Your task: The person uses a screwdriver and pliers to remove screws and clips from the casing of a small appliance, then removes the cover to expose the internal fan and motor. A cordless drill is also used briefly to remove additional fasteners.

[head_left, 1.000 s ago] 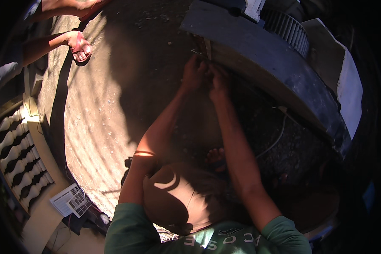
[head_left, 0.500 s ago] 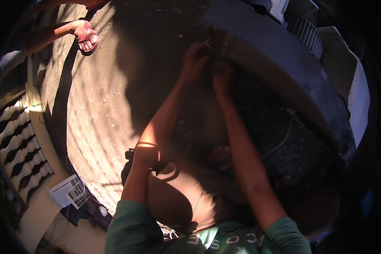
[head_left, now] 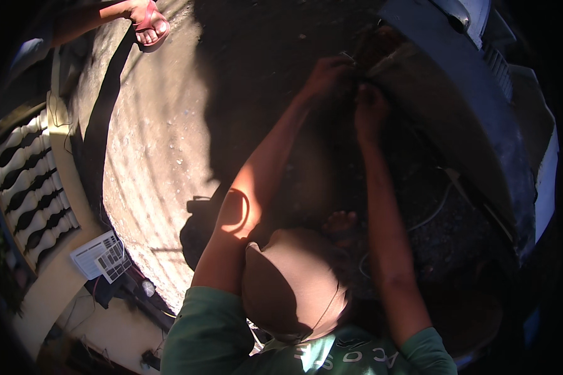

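Note:
My left hand [head_left: 329,75] is bent in at the shaded lower corner of a large dark panel [head_left: 431,81], its fingers curled. A thin pale wire-like piece [head_left: 349,58] glints at its fingertips. Close beside it, my right hand [head_left: 370,112] is closed, fingers pointing up toward the same corner. Deep shade hides what lies between the fingers of either hand. Behind the hands, a rough brownish patch [head_left: 381,47] shows at the panel's end.
My brown-clothed knee [head_left: 300,269] and bare foot [head_left: 341,222] are below. A pale cable [head_left: 435,212] curves over dark ground at right. Another person's foot in a red sandal [head_left: 150,28] stands upper left. A balustrade [head_left: 34,187] and a printed white sheet [head_left: 97,255] are at left.
The view has shifted, so the scene sits farther right and the sandalled foot higher. Both hands stay at the panel's corner, still close together.

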### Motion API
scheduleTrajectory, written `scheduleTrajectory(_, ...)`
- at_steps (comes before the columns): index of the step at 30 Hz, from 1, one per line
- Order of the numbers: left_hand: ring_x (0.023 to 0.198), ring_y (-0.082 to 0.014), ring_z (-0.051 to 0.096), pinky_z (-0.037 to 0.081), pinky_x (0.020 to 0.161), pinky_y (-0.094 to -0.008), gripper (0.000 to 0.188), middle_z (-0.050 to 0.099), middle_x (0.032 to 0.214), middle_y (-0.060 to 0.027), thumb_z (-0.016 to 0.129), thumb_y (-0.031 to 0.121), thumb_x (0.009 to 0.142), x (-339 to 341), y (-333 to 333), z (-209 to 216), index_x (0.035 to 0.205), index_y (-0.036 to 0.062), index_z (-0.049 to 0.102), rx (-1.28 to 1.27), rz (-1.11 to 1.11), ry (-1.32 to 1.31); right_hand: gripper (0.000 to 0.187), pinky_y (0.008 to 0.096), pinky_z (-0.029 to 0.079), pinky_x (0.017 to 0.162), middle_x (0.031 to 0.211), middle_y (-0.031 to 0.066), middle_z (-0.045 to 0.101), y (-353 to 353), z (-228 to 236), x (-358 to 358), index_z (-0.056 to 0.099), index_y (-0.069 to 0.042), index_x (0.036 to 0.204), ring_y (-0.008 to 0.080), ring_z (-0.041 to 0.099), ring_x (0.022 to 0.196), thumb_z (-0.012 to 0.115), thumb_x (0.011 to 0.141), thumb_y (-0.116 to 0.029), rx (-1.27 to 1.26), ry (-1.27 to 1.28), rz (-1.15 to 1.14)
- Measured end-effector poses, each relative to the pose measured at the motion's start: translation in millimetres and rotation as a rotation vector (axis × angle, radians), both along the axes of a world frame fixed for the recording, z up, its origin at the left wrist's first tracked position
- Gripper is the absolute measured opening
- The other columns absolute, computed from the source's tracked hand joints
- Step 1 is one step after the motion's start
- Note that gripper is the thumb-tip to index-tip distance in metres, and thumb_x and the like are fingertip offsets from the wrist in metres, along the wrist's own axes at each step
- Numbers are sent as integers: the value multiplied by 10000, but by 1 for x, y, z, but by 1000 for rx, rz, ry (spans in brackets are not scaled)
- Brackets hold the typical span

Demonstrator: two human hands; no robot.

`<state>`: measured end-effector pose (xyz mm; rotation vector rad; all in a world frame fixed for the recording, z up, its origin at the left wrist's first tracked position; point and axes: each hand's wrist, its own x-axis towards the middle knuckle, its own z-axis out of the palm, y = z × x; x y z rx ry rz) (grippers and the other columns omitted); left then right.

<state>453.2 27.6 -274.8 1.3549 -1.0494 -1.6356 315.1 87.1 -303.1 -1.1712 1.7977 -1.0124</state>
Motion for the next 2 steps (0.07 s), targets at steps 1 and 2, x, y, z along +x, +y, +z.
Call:
scheduleTrajectory(1,750,-115,624,507,642,-282,229,684,856,-69,613,142,905,1,0,1,1067,5,699,-12,9,6,296,317,495,751,826,72,683,0,-1,1,703,9,1029,128,596,762,582,985,-258,-22,-19,20)
scheduleTrajectory(2,717,-143,650,537,656,-306,268,683,827,-66,606,141,910,5,0,2,1139,23,682,30,-27,51,314,354,509,795,862,114,706,-2,-2,4,701,12,1027,165,639,802,596,975,-279,10,-95,3)
